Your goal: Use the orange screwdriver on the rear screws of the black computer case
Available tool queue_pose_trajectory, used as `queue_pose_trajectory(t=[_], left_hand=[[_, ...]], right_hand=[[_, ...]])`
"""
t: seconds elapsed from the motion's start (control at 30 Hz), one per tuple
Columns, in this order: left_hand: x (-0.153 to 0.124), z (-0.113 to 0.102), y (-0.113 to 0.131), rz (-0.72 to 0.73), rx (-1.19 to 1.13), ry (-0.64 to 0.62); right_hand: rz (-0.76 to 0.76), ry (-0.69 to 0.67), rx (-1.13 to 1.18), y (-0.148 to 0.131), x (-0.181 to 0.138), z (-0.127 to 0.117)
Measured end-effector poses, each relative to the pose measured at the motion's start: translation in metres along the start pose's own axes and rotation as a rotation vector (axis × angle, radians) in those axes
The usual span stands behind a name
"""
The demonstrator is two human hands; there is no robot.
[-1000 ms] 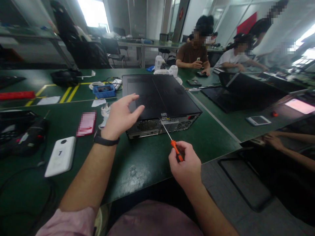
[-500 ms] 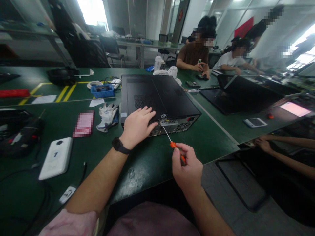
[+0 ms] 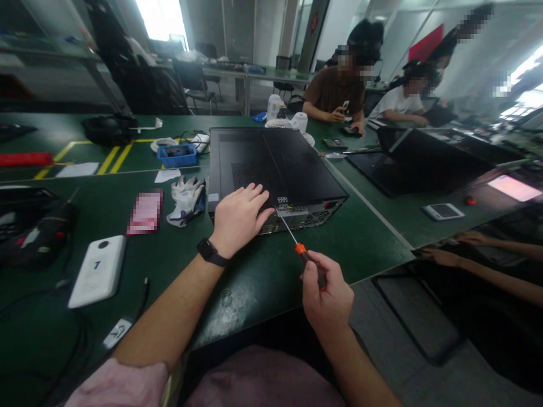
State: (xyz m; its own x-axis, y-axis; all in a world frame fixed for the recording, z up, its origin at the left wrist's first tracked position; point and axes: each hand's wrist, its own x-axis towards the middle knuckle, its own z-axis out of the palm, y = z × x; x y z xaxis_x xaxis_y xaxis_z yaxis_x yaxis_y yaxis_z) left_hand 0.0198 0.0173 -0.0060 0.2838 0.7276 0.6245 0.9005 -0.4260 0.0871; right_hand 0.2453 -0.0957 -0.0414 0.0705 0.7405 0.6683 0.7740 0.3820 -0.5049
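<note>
A black desktop computer case lies flat on the green table, its rear panel with ports and a fan grille towards me. My left hand rests on the near left part of the case, fingers stretched out and thumb at the rear edge. In my right hand is a screwdriver with an orange and dark handle. Its thin shaft slants up to the left, and the tip meets the top of the rear panel beside my left thumb. Whether a screw sits under the tip is too small to tell.
Left of the case lie a work glove, a blue bin, a pink item and a white power bank. Dark panels and a phone are to the right. Other people sit across the table and at right.
My right hand has turned slightly on the screwdriver handle and shifted a little right and down. My left hand stays on the case. A neighbour's hands at right have moved left.
</note>
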Motion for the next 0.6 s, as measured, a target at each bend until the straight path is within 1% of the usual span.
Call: queue_pose_trajectory(t=[0.1, 0.27, 0.4, 0.47, 0.6], left_hand=[[0.0001, -0.0015, 0.0005, -0.009, 0.000, -0.015], [0.0014, -0.0062, 0.0026, -0.050, -0.038, -0.072], [0.0020, -0.0063, 0.0032, -0.063, -0.066, -0.074], [0.0020, -0.0058, 0.0031, -0.066, -0.068, -0.074], [0.0017, -0.0053, 0.0030, -0.059, -0.060, -0.074]], right_hand=[[0.007, 0.013, 0.030, -0.0024, 0.0003, 0.0006], [-0.025, 0.054, 0.003, -0.0060, 0.0001, 0.0018], [-0.059, 0.076, 0.003, -0.0049, 0.0009, 0.0025], [-0.049, 0.079, 0.016, -0.0041, 0.0013, 0.0032], [0.006, 0.039, 0.059, -0.0048, 0.0014, 0.0036]])
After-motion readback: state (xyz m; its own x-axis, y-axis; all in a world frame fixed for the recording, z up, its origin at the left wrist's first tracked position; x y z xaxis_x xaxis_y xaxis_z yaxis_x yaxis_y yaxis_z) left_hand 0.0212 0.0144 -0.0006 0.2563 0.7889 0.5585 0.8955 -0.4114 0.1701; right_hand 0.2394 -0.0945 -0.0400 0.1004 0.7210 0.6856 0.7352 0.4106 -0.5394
